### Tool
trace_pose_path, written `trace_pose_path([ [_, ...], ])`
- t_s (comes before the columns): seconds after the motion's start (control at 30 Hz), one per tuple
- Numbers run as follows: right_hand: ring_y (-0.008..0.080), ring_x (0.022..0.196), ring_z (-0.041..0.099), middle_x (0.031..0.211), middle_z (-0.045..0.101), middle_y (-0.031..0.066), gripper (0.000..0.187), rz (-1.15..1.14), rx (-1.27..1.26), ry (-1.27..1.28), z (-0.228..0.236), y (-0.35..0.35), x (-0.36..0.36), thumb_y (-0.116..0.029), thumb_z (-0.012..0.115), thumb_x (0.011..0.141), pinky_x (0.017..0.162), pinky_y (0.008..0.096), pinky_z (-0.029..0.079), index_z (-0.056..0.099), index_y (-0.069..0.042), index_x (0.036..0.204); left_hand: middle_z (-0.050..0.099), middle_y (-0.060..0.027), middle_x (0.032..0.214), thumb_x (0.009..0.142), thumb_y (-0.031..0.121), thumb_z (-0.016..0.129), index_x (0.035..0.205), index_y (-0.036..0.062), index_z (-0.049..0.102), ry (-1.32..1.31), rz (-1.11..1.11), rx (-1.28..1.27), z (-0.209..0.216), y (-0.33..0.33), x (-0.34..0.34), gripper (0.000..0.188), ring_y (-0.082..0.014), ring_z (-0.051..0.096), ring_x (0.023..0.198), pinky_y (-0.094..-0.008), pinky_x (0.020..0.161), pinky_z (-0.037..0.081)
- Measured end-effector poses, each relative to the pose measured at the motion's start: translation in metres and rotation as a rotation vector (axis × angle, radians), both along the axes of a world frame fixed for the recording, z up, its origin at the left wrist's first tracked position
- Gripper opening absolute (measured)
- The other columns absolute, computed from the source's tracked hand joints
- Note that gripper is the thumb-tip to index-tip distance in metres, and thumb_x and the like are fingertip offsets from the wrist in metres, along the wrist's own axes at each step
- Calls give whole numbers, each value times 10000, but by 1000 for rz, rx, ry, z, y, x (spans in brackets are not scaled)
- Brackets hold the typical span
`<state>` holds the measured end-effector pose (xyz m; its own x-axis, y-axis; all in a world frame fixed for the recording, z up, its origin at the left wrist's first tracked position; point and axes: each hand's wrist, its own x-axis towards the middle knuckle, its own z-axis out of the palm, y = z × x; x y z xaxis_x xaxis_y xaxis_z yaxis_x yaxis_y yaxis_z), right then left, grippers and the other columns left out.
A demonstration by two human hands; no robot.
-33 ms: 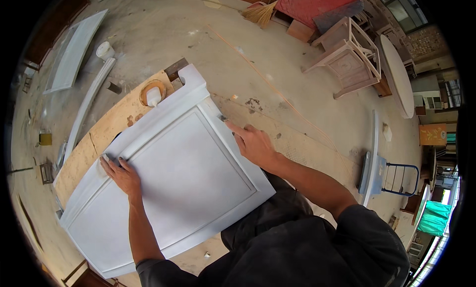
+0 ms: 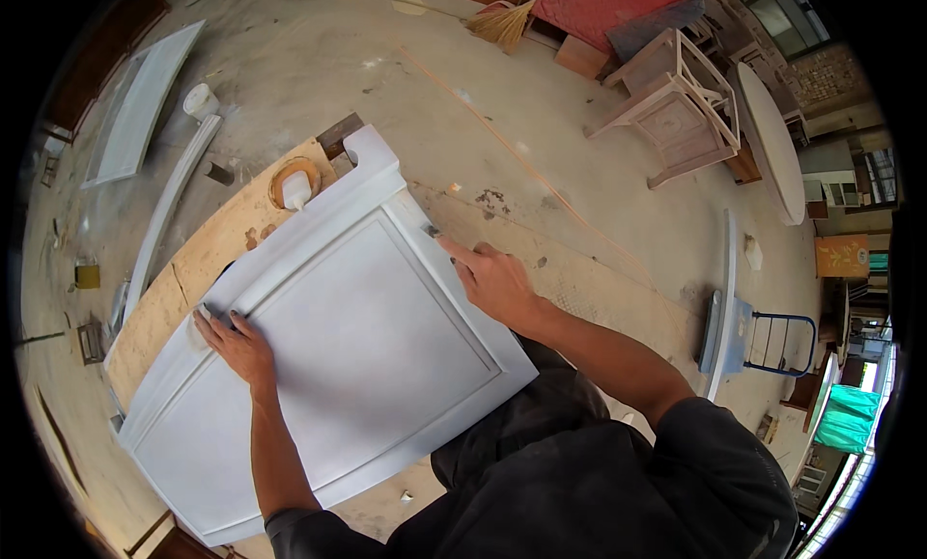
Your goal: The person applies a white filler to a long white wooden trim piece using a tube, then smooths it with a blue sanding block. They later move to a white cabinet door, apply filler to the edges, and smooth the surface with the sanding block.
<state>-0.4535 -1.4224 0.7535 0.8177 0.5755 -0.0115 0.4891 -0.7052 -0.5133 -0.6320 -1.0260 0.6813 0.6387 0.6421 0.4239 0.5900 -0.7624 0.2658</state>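
Note:
A white-grey furniture panel (image 2: pixel 338 318) with a raised frame moulding and a notched top corner lies slanted in front of me. My left hand (image 2: pixel 239 349) rests on its left border, fingers apart and stretched over the moulding, with a pale patch by the fingertips. At the panel's right edge, my right hand (image 2: pixel 494 284) has its index finger extended and its other fingers curled. A small dark piece (image 2: pixel 432 232) shows at that index fingertip, against the edge; I cannot make out what it is.
Under the panel's far side is a wooden board (image 2: pixel 174 289) bearing a round container (image 2: pixel 288 178) with a white scraper-like piece. A white bucket (image 2: pixel 201 100) stands beyond it. To the right are an upturned wooden chair (image 2: pixel 676 120) and a blue trolley (image 2: pixel 742 337). An orange cord (image 2: pixel 521 158) crosses the floor.

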Motion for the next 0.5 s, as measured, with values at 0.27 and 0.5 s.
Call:
trace_pose_path([
  [0.27, 357, 594, 616, 782, 624, 175, 521, -35, 32, -33, -12, 11, -10, -74, 629, 947, 530, 444, 548, 567, -152, 1458, 274, -260, 1651, 1087, 262, 477, 1484, -132, 395, 56, -1, -19, -4, 8, -2, 565, -417, 268, 1523, -490, 1237, 267],
  [0.5, 366, 625, 641, 854, 633, 181, 544, -29, -118, -81, -15, 19, -12, -77, 611, 951, 544, 459, 559, 528, -161, 1482, 273, -255, 1655, 1088, 265, 464, 1458, -143, 414, 55, -24, -34, -2, 6, 0, 553, -423, 275, 1517, -498, 1236, 267],
])
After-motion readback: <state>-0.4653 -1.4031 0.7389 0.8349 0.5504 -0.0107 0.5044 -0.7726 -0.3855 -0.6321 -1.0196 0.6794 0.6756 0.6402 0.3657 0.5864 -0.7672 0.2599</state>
